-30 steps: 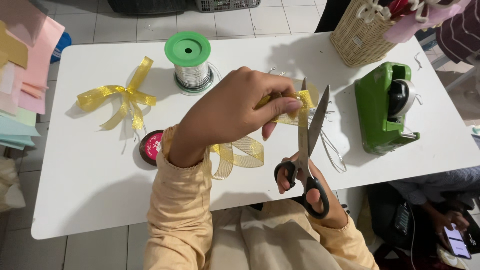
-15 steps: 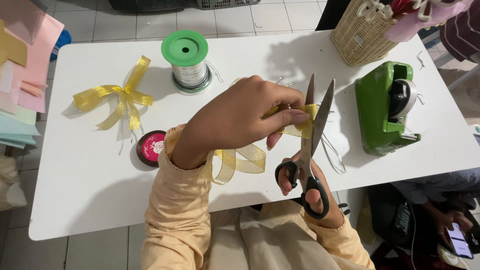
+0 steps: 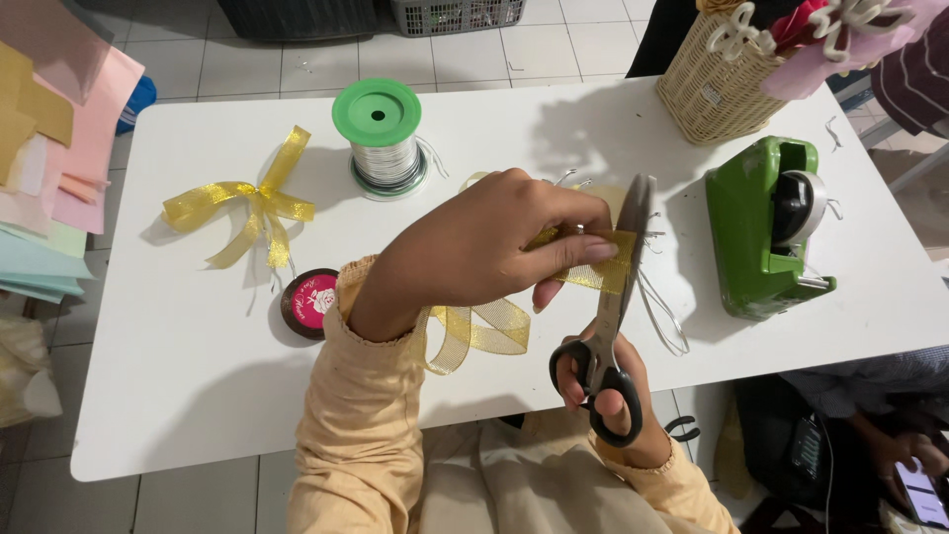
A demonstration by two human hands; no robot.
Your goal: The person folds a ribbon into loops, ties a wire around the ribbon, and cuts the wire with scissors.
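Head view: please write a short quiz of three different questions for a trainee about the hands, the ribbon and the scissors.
1. True or false: the right hand holds the black-handled metal scissors.
2. What does the left hand pinch? A) a pink paper sheet B) the gold mesh ribbon C) a silver wire
3. Which thing stands on the white table just right of the scissors' blades?

Key
1. True; its fingers are in the handle loops.
2. B; the ribbon end lies at the blades, and the rest loops below the wrist.
3. The green tape dispenser.
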